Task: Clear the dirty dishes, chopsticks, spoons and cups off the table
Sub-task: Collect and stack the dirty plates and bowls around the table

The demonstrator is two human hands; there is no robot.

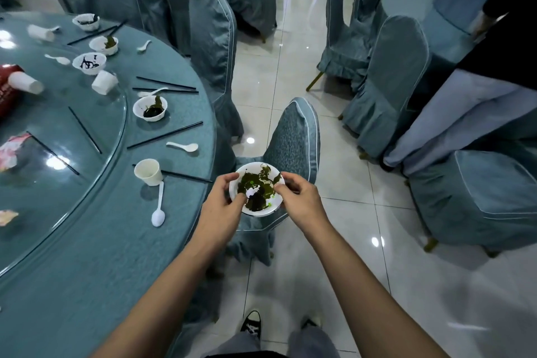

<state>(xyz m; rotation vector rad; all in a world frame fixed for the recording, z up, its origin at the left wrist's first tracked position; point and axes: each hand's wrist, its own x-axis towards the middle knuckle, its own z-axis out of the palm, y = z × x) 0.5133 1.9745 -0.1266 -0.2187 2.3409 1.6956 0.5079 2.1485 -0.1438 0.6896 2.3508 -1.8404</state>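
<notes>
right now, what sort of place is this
Probably a banquet hall: a big round table with a glass turntable, matching cloth-covered chairs, and a second covered table beyond. The left hand and right hand hold a dirty bowl.

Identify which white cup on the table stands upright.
The cup nearest the table edge, beside the long-handled spoon; its mouth faces up, while the other cups are tipped over.

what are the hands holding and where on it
Both hold one dirty bowl by its rim: the left hand grips the left edge, the right hand the right edge, thumbs over the rim.
</notes>
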